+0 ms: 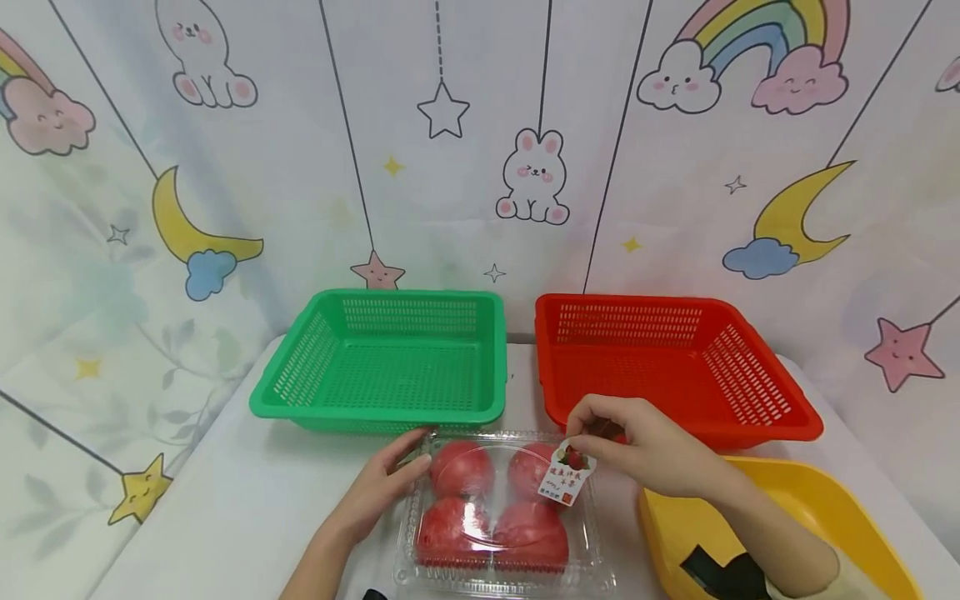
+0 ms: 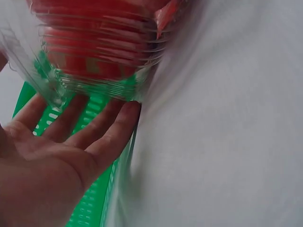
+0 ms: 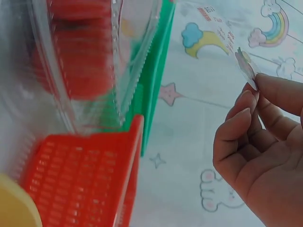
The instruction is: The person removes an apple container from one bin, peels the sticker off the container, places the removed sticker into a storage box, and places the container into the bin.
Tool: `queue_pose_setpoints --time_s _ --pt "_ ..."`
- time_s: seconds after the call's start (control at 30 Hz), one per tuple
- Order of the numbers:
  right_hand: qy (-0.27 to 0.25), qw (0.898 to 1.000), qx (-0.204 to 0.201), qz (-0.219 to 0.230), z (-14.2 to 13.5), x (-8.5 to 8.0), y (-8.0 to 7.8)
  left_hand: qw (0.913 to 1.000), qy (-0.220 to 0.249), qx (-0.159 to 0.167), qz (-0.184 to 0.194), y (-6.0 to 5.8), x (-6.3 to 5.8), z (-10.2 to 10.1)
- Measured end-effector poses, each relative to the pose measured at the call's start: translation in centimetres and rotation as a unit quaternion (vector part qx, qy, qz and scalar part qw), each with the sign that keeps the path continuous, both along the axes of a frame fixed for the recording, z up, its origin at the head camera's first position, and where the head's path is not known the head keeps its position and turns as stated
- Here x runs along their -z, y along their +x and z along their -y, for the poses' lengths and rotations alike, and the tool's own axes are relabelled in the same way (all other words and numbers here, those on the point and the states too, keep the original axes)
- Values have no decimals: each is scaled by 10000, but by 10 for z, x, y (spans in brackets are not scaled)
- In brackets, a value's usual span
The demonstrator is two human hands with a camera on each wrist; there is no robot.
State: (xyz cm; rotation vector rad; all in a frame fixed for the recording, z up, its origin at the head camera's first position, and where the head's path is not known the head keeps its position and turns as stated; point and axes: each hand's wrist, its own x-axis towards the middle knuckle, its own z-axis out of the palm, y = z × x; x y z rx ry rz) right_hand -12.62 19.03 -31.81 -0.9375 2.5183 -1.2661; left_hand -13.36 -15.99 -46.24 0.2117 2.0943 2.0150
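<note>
A clear plastic clamshell box (image 1: 506,575) with several red, round fruits (image 1: 460,469), which look like apples, sits in front of the baskets. My left hand (image 1: 386,479) touches the box's left side, its fingers extended against the plastic in the left wrist view. Thumb and fingertips of my right hand (image 1: 648,446) pinch the edge of a small printed sticker (image 1: 566,477) with fruit artwork and red lettering. In the right wrist view the sticker (image 3: 244,66) is held in the air, apart from the box (image 3: 57,90).
Behind the box stand a green basket (image 1: 378,414) at left and a red basket (image 1: 750,429) at right. A yellow tray (image 1: 817,492) lies at the right, under my right forearm, with a black item (image 1: 723,575) near the wrist. A patterned curtain (image 1: 450,192) hangs behind.
</note>
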Motion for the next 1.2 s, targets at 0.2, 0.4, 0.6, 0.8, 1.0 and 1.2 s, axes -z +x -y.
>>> queue_pose_setpoints --time_s 0.2,0.4,0.6,0.8,1.0,1.2 --pt "-58 9998 198 -66 -21 -4 2 9985 157 476 -224 0 6 9" --pt "-210 9990 337 -199 -41 -8 3 9970 271 566 -451 -2 6 14" --pt "-143 9983 560 -120 -61 -4 4 9966 419 559 -433 -3 5 14" --pt "47 9962 864 33 -92 15 5 9973 435 481 -354 1 5 15" --pt "101 9932 568 1008 -135 34 3 9976 440 439 -301 1 6 14" --pt "214 9840 25 1770 -167 50 -2 9978 405 461 -247 0 7 11"
